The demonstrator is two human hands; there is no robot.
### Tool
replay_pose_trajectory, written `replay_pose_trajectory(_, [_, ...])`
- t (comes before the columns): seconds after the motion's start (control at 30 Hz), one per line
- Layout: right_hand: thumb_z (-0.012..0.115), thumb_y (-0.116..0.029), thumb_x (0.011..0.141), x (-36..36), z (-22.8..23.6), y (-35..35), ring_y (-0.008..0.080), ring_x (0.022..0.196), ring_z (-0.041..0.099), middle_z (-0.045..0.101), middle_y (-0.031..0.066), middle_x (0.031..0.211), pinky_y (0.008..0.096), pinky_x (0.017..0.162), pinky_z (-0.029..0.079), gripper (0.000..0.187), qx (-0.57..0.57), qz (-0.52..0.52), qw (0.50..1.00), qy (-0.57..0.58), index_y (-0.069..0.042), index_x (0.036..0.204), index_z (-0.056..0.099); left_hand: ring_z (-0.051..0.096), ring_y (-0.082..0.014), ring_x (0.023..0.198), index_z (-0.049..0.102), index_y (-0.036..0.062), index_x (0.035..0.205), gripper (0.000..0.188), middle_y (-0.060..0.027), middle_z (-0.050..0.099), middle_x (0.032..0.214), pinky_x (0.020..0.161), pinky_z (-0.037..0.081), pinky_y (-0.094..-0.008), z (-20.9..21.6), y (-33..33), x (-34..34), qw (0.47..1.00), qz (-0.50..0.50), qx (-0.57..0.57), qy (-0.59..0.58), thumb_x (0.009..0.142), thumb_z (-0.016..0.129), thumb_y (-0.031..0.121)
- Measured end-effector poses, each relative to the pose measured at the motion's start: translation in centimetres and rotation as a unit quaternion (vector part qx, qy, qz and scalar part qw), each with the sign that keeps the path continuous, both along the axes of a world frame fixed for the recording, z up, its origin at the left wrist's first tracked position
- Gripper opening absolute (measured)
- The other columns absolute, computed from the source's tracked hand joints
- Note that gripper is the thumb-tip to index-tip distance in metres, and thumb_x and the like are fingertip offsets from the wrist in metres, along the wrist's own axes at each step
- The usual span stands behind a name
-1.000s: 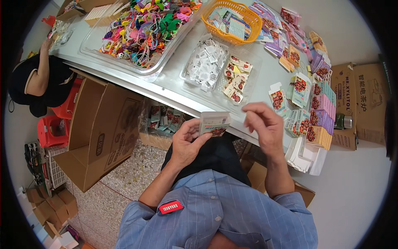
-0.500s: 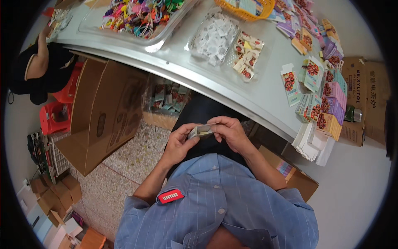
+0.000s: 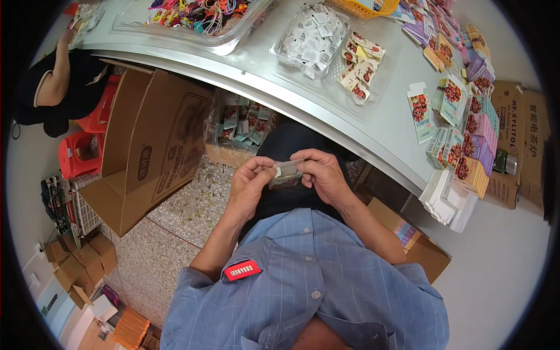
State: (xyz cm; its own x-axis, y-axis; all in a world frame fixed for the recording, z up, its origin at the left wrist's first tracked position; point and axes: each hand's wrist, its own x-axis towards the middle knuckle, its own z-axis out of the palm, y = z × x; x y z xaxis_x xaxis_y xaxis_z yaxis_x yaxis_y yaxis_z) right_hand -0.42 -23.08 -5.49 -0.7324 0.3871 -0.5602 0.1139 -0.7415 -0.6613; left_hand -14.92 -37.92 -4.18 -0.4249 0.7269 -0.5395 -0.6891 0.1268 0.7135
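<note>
Over my lap, my left hand point(image 3: 249, 182) and my right hand point(image 3: 324, 178) are pinching a small see-through plastic bag point(image 3: 286, 176) by its upper edge, one hand at each side. Something pale and darker printed shows inside the bag, too small to make out. Both thumbs press against the bag's near face. Beyond my knees, under the table, an open carton point(image 3: 230, 156) lined with plastic is filled with small printed packs point(image 3: 252, 125).
On the table point(image 3: 245, 87) stand a bin of colourful hair ties point(image 3: 195, 17), a tray of white packets point(image 3: 312, 41), a tray of printed cards point(image 3: 361, 67) and stacked small boxes point(image 3: 478, 143). A tall open carton point(image 3: 157, 151) stands left. Another person point(image 3: 52, 87) sits far left.
The bag has tipped so that its face shows now, where its opening showed before. My left fingers have moved up along its edge. The view has shifted slightly.
</note>
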Motion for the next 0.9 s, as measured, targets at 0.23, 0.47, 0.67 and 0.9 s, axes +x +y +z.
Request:
replay_pose_trajectory(0.23, [0.062,-0.001,0.088,-0.1,2.1,-1.9,0.0068,0.052,0.052,0.062,0.0043,0.073,0.0229,0.045,0.043,0.017,0.011,-0.019,0.999,-0.038,0.004,0.102,0.069,0.066,-0.0096,0.083,0.071,-0.0037,0.1,0.011,-0.0073,0.074,0.096,0.078,0.052,-0.0233,2.2,-0.4,-0.6,0.982,-0.08,-0.086,0.149,0.09,0.067,-0.001])
replay_pose_trajectory(0.47, [0.062,-0.001,0.088,0.4,3.2,-1.5,0.007,0.051,0.052,0.062,0.0047,0.07,0.0234,0.043,0.043,0.016,-0.026,-0.048,0.998,-0.04,0.004,0.101,0.069,0.066,-0.0088,0.08,0.073,-0.0024,0.099,0.011,-0.0061,0.073,0.093,0.074,0.052,-0.0219,2.4,0.0,-0.3,0.985,-0.063,-0.063,0.145,0.089,0.069,-0.002])
replay_pose_trajectory(0.67, [0.063,-0.003,0.091,0.7,-0.3,-1.1,0.0071,0.059,0.053,0.062,0.0031,0.075,0.0238,0.051,0.045,0.019,0.041,-0.014,0.997,-0.063,0.004,0.108,0.07,0.063,-0.0079,0.072,0.071,-0.0012,0.102,0.011,-0.0065,0.071,0.092,0.059,0.05,-0.0195,-0.5,0.4,0.0,0.991,-0.056,-0.082,0.091,0.092,0.066,0.001])
replay_pose_trajectory(0.9, [0.062,-0.009,0.097,1.2,-2.7,-0.3,0.0138,0.086,0.063,0.068,0.0084,0.099,0.0252,0.075,0.05,0.021,0.32,0.023,0.947,0.01,0.003,0.112,0.07,0.064,-0.0089,0.073,0.065,-0.0021,0.113,0.018,-0.0071,0.07,0.095,0.062,0.054,-0.021,-3.1,0.4,-1.2,0.988,-0.079,0.021,0.128,0.096,0.064,0.003])
